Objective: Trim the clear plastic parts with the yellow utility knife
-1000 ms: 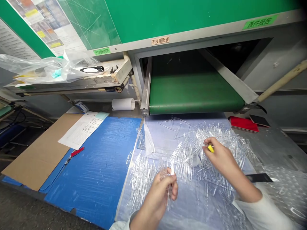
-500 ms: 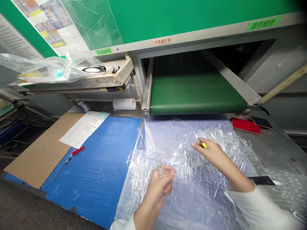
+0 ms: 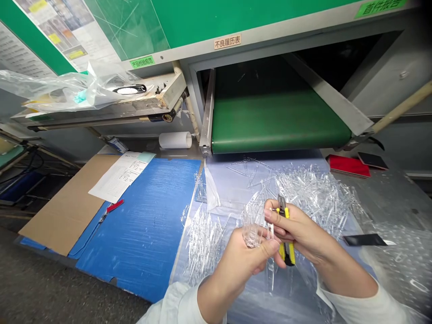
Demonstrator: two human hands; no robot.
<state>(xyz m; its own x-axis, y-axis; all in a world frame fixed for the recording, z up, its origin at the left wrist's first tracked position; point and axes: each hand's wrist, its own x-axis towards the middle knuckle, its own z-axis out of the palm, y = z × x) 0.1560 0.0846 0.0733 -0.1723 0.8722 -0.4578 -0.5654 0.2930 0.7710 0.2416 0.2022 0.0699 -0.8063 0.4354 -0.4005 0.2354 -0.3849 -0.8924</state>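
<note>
The worktop [image 3: 400, 198] spreads out in front of the green conveyor belt [image 3: 270, 121]. The larger heap of clear strips [image 3: 310, 193] lies before the belt's right half, the smaller heap [image 3: 204, 249] before its left corner. The left hand [image 3: 238, 261] and right hand [image 3: 303, 229] meet in front of the belt's middle; that closeness should steady fine work. The left fingers grasp a bunch of clear plastic pieces [image 3: 251, 229]; the right fingers wrap a yellow-and-black utility knife [image 3: 286, 252]. Whether they also pinch the narrow clear strip [image 3: 270, 231] between the hands, I cannot tell. Nor can I tell if the blade is out, so treat it as bare: best aim it away from the left thumb, grip the bunch lightly, and handle one strip at a time.
</note>
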